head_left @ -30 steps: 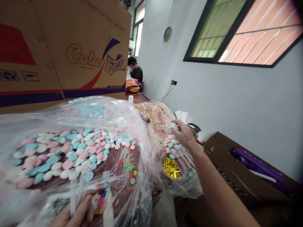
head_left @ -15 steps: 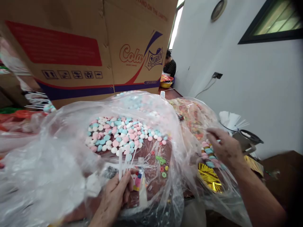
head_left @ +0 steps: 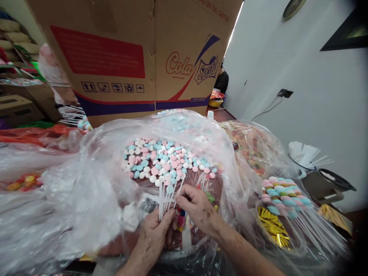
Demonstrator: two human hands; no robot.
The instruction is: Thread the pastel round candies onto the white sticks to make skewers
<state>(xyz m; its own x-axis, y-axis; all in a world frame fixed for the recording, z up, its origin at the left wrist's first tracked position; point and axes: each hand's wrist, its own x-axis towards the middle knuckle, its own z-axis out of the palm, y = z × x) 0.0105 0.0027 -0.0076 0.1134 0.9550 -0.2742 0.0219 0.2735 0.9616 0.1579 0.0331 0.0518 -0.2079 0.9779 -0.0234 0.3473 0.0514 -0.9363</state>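
Note:
My left hand (head_left: pixel 151 234) is closed around a small fan of thin white sticks (head_left: pixel 161 197) that point upward. Beside it, my right hand (head_left: pixel 200 211) pinches the rightmost stick between thumb and forefinger. Just beyond the sticks, pink, blue and white round candies (head_left: pixel 155 168) lie loose in an open clear plastic bag (head_left: pixel 110 132). Green ring-shaped candies (head_left: pixel 211 197) are partly hidden behind my right hand. To the right rests a pile of finished-looking candy skewers (head_left: pixel 283 195), rows of pink, blue and white pieces on white sticks.
Gold twist ties (head_left: pixel 271 226) sit in front of the skewers. A metal pitcher (head_left: pixel 327 186) and a bundle of white sticks (head_left: pixel 306 153) stand at the right. Behind the bag rises a large cardboard box (head_left: pixel 129 50). A person (head_left: pixel 222 80) is partly visible beyond it.
My right hand has come left from above the candy skewers to the sticks in my left hand. The skewers are now uncovered. The view has turned slightly left.

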